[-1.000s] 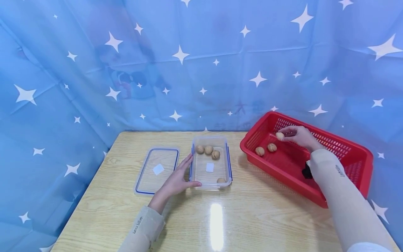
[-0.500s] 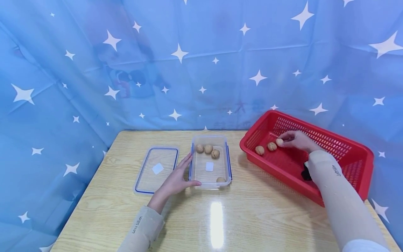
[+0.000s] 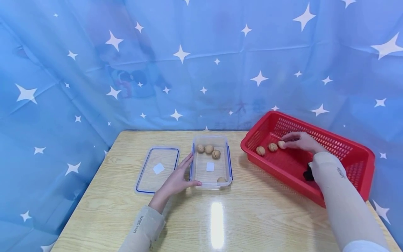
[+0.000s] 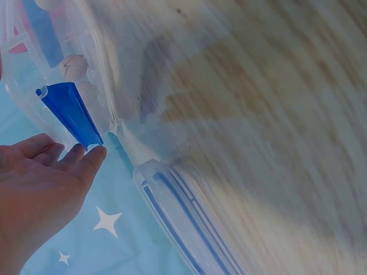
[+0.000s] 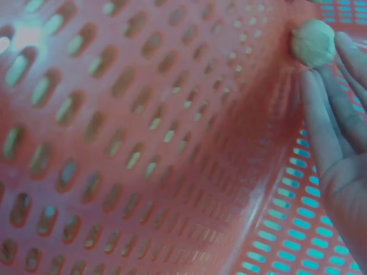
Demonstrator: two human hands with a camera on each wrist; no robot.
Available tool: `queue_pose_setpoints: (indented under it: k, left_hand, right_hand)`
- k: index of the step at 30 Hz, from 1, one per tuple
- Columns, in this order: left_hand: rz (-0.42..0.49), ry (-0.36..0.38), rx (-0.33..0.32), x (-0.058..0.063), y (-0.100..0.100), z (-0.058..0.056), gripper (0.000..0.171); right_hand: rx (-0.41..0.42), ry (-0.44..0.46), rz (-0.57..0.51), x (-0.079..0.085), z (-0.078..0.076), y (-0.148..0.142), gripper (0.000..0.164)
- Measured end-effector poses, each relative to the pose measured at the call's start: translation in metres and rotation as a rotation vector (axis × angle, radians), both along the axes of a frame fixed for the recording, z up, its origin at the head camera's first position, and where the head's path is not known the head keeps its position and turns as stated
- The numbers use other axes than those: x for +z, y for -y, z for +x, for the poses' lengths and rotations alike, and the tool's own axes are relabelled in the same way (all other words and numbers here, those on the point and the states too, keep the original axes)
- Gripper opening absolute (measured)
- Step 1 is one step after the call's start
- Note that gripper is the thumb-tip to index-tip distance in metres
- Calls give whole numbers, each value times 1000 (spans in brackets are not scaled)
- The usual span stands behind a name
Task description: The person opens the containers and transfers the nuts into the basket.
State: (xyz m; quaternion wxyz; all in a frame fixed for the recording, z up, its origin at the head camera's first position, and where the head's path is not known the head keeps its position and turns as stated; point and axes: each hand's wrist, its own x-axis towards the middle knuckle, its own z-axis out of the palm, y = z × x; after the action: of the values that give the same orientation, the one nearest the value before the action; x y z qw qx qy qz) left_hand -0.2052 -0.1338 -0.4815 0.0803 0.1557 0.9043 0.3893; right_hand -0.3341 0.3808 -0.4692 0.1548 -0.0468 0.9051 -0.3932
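Note:
My left hand (image 3: 176, 180) lies along the left side of a clear plastic box (image 3: 204, 176), fingers extended at its blue-edged side and thumb at its near wall. Three walnuts (image 3: 209, 149) sit at the box's far end, and another walnut (image 3: 221, 180) lies near its front right corner. Over in the red basket (image 3: 347, 141), my right hand (image 3: 303, 141) has a pale walnut (image 5: 313, 43) between thumb and fingertips, low over the basket floor. Beside it lie two browner walnuts (image 3: 272, 147) in a row.
A clear lid with a blue seal (image 3: 148, 175) lies flat on the wooden table (image 3: 252, 224), left of the box. A black object (image 3: 308, 174) shows in the basket by the right cuff. Behind the table hangs a blue star-patterned curtain (image 3: 195, 70).
My right hand has lowered the pale walnut toward the basket floor, then shifted slightly right with it, close to the two others. The left hand and the box have stayed put.

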Motion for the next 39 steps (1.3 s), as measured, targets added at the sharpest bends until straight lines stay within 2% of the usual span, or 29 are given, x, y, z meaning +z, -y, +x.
queue_pose_setpoints:
  k: [9, 14, 19, 25, 29, 34, 39]
  left_hand:
    - [-14, -10, -1, -1, 0, 1, 106]
    - [-16, -23, -2, -2, 0, -1, 107]
    - [-18, -13, -2, -2, 1, -1, 108]
    - [-13, -11, -4, -1, 2, -1, 109]
    - [-4, -8, -7, -1, 2, -1, 108]
    - [4, 1, -3, -2, 1, 0, 107]
    - [11, 2, -3, -2, 2, -1, 108]
  right_hand:
    - [-7, -106, -39, 17, 0, 1, 62]
    - [-19, -142, -46, 37, -1, 13, 63]
    - [3, -171, -140, 64, 0, 36, 56]
    - [95, -224, -197, 96, 7, 78, 47]
    - [163, -218, -186, 107, 14, 107, 46]
    - [310, -149, -215, 108, 22, 144, 45]
    - [464, -59, -260, 97, 27, 180, 43]
